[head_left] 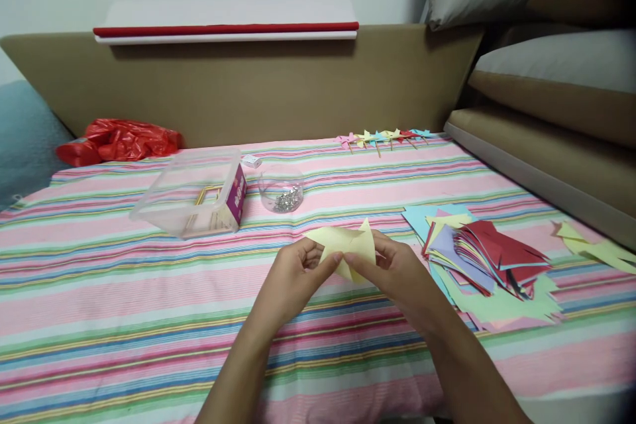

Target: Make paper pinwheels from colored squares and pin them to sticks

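A pale yellow paper piece (pixel 348 243) with pointed corners and folded-in flaps is held in the air above the striped cloth. My left hand (pixel 298 271) grips its left side, thumb near the middle and fingers behind. From the right, my right hand (pixel 392 271) pinches the same paper, its thumb almost touching the other thumb. Right of my hands lies a pile of cut coloured paper (pixel 491 258) in red, purple, green and blue. Finished paper pinwheels (pixel 377 138) on sticks lie in a row at the back.
Left of centre stand a clear plastic box (pixel 163 195) with sticks and a round clear container (pixel 281 193) of small metal pieces. A red plastic bag (pixel 124 140) lies at the back left. Yellow paper pieces (pixel 596 250) rest at the right, beside stacked cushions (pixel 556 146).
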Tool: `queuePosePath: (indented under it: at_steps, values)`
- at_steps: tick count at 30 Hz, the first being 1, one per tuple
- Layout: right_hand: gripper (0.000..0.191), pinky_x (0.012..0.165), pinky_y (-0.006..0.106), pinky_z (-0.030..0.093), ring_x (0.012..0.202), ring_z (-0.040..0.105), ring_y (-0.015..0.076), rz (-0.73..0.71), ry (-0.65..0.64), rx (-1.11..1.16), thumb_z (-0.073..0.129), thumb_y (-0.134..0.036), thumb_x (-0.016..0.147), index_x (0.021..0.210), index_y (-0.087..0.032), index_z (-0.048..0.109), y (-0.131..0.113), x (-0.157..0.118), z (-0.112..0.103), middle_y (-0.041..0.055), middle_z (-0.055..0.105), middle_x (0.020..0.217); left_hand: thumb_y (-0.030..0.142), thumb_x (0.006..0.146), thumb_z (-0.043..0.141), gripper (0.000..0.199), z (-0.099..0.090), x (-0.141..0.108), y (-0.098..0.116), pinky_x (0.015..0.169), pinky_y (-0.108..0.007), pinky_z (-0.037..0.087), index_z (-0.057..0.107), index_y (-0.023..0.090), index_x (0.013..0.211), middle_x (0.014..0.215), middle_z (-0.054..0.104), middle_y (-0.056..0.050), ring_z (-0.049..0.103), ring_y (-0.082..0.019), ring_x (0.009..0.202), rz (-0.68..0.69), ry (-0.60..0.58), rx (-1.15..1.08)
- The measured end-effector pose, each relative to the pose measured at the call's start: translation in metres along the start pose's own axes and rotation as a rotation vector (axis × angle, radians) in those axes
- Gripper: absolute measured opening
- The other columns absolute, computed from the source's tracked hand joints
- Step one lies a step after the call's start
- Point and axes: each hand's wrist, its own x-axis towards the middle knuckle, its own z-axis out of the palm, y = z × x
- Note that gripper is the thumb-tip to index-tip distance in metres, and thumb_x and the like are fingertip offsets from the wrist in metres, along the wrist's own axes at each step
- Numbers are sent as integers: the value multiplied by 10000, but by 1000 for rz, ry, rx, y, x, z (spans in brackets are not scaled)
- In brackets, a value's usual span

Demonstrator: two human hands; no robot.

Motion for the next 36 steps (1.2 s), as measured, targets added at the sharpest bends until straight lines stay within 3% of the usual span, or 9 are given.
queuePosePath:
  at_steps: [6,9,12,16,21,29,36]
  values:
    - [211,779,354,547,951,686,253,-20,4,-152,730,-354,813,970,-227,789,5,2,-3,55,733,1051,406,855,726,224,-2,0,5,590,-241,435,711,184,889,757,691,-32,623,-172,675,-67,-67,-74]
    - [315,789,367,548,950,700,262,61,129,119,750,-421,802,1039,-215,767,5,3,6,61,766,1020,348,809,789,241,0,2,7,766,-252,501,687,193,962,935,736,-52,676,-184,865,-47,38,-188]
    - [316,879,393,547,1010,705,268,39,253,434,768,-434,784,1015,-218,759,2,4,20,61,778,1044,306,754,844,397,9,3,6,861,-271,512,663,201,1091,1048,729,-63,672,-176,939,-57,158,-325]
    - [270,851,402,572,999,711,275,10,283,576,779,-419,763,941,-217,755,0,4,37,65,779,1014,309,757,840,347,34,0,2,824,-271,529,699,182,1048,982,728,-59,671,-181,904,-54,176,-401]
    - [289,818,404,578,982,711,279,9,331,589,800,-407,735,932,-201,755,5,4,49,73,781,1007,346,854,754,229,56,-4,-3,843,-264,525,707,193,1017,989,748,-48,688,-185,940,24,348,-471]
    - [307,904,407,548,1031,701,262,14,273,612,780,-379,791,1039,-200,754,12,2,53,64,777,1057,355,827,787,214,49,-1,-8,778,-230,525,709,163,880,859,739,-22,675,-142,827,-5,478,-499]
    - [309,888,372,560,1006,703,235,20,262,569,733,-412,836,1060,-201,709,6,0,52,57,763,1067,368,807,797,247,43,2,-5,741,-244,514,710,149,884,855,731,-31,666,-155,809,-28,491,-571]
